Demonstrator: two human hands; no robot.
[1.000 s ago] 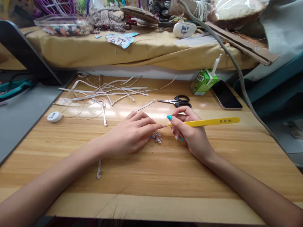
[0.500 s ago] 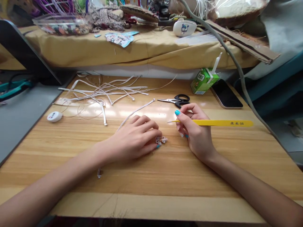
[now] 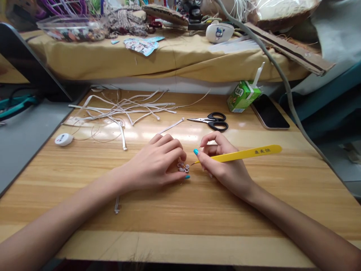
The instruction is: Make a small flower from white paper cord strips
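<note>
Clock centred on the flower piece, 12 = away from the person. Flower sits mid-width on the wood tabletop, well in from every edge. Near edge at 6, well apart; wood runs right down to it, and also out past the right forearm around 4. Left edge at 9, meeting a grey surface. Far side at 12 stops under a ledge draped in yellow cloth.

Tight spots: black-handled scissors at 1, green carton and phone between 1 and 2, white strips tangled between 10 and 11, loose strip end at 8 by the left forearm.

Flower: small, white looped petals, orange bit in the middle, partly hidden by a finger.

Left hand at 9: thumb on the near side, index on the far side, flower between. Can't tell if they actually pinch it. Right hand at 3: digits clamped on yellow tweezers, tip just beside the flower at 3. Tip too small to tell if the blades meet.
</note>
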